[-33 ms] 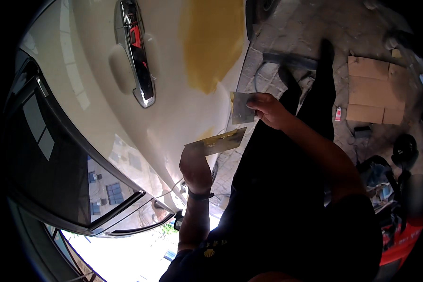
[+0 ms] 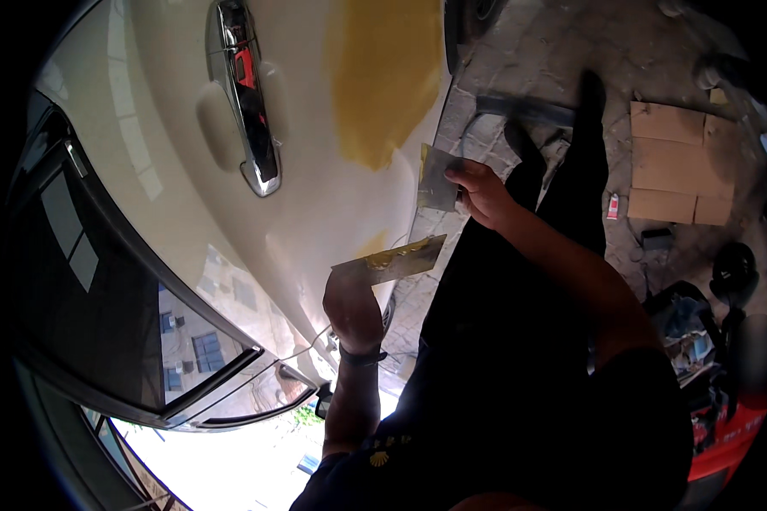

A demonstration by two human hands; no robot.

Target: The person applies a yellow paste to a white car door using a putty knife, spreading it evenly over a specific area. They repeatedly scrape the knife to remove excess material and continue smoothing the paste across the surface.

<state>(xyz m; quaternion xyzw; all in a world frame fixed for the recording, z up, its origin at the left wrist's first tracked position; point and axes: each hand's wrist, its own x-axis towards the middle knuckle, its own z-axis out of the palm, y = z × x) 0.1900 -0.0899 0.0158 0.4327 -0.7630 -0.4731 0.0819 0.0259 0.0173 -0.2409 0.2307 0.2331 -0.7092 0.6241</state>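
My left hand [image 2: 352, 311] is closed on one end of a flat, thin putty plate [image 2: 409, 262], with yellow putty [image 2: 392, 255] along its upper side. My right hand [image 2: 484, 189] pinches a grey putty scraper [image 2: 437, 180] between thumb and fingers. Yellow putty lines the scraper's left edge. Scraper and plate are apart. Both are in front of a pale car door [image 2: 298, 213], which bears a broad, smooth yellow putty patch [image 2: 375, 81] above and a smaller yellow smear just above the plate.
A chrome door handle [image 2: 249, 102] stands out from the door, with a dark car window [image 2: 85, 264] at lower left. Flattened cardboard [image 2: 682, 162], a small red-and-white tube [image 2: 613, 206] and a dark block [image 2: 656, 238] lie on the paving. A red object [image 2: 729, 447] stands at lower right.
My right hand has moved slightly up with the scraper and tilted it more upright, farther from the plate. The left hand and plate have shifted only slightly.
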